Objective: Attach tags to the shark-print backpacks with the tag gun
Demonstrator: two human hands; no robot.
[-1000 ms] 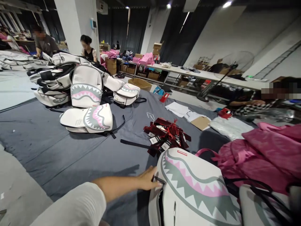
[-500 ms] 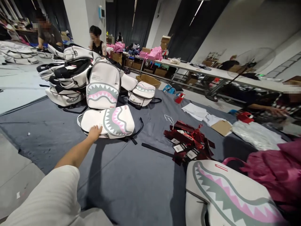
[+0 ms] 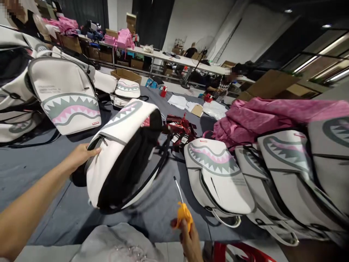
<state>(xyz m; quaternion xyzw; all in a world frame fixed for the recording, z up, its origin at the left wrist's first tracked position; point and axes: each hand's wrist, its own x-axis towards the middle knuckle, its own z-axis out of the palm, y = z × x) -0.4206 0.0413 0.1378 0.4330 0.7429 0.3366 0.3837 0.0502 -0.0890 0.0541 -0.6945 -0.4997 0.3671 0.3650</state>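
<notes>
My left hand (image 3: 86, 152) is closed on the side of a white backpack (image 3: 114, 145) printed with a shark mouth. The backpack is tilted, and its main compartment gapes, showing a black lining. At the lower middle, my right hand (image 3: 189, 238) is wrapped around an orange-handled tool (image 3: 184, 214). A thin, pale shaft with a dark tip extends from the handle; its exact kind is unclear. Just beyond the tool lies another shark-mouth backpack (image 3: 218, 174), apart from my right hand.
More white backpacks lean in a row (image 3: 283, 153) at right and stand stacked (image 3: 65, 94) at left. Red tags (image 3: 181, 127) lie behind the held backpack on the grey cloth (image 3: 58, 185). Pink fabric (image 3: 267, 116) is piled at right. A person (image 3: 229, 78) sits beyond.
The view has swung right. The backpack that lay flat under my left hand is now tilted up and gaping. My right hand has come into view with the orange-handled tool.
</notes>
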